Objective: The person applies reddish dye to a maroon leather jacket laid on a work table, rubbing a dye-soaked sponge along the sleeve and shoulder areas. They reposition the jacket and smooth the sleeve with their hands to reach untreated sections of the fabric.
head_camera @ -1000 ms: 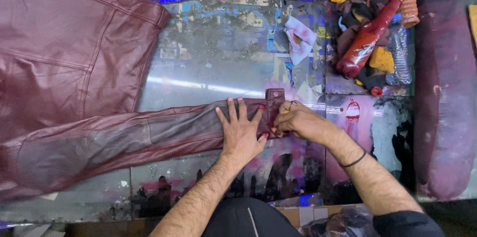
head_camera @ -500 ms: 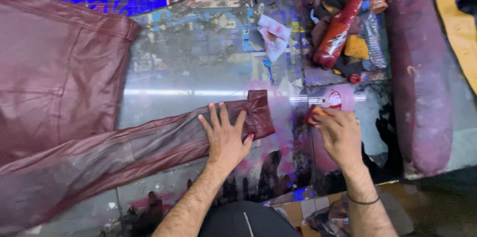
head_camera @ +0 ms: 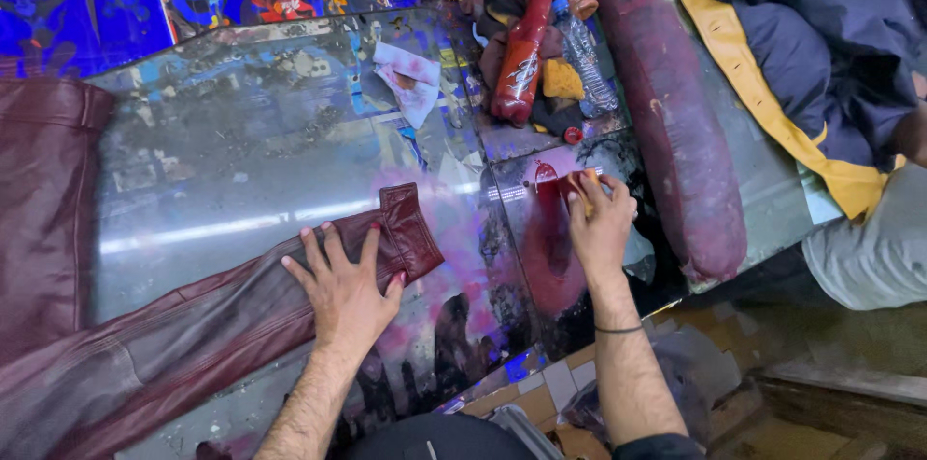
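With the left hand spread flat, pinning the maroon leather jacket sleeve, the right hand, right of its cuff, seemingly pinches a yellow sponge—load dye sparingly.

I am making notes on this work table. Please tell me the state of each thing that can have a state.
left hand: flat, pressing on sleeve
sleeve: laid flat, cuff stained dark red
right hand: closed on yellow sponge
red bottle: lying down
clear bottle: lying down

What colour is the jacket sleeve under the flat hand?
Dark maroon: the glossy leather jacket sleeve under the left hand, seen in the head view.
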### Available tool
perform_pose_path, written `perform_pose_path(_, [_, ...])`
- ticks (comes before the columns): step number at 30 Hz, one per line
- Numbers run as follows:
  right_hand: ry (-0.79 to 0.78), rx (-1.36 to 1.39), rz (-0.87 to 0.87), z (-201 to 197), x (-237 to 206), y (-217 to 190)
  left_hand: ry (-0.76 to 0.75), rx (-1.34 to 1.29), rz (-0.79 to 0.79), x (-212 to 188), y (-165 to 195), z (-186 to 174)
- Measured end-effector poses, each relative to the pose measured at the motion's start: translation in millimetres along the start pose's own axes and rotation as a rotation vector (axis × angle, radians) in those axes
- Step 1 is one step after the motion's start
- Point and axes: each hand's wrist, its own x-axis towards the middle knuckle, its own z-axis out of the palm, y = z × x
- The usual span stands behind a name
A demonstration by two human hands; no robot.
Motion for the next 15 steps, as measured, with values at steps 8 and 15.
perform_pose_path(8, [-0.456,-0.144,0.056,-19,-25,-1,0.009,0.029,-0.009,-4,-4,1])
perform_pose_path(15, [-0.27,-0.15,0.065,-28,-10,-29,0.181,0.214,0.035,2,1,33])
